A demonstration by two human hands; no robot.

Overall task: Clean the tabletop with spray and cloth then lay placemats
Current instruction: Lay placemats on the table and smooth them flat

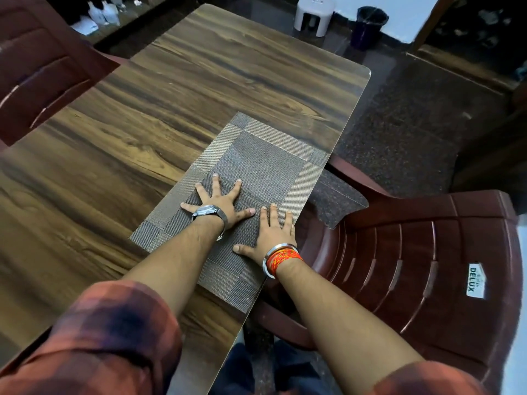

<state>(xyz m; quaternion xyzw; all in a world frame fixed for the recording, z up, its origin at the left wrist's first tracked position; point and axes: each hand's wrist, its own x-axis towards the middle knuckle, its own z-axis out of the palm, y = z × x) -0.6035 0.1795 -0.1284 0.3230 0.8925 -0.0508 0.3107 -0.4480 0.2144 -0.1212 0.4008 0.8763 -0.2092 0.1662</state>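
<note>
Both sets of fingers are lying spread and flat, gripping nothing — the left hand (221,202) and right hand (272,233) are pressing side by side on the woven placemat (262,163). To smooth it well, the palms are probably best swept outward from the centre. Just right of the right fingertips, the mat is running flush with the table (171,109) edge, a brown chair (427,252) beyond; left and ahead of the fingers, bare wood is leaving ample room.
</note>
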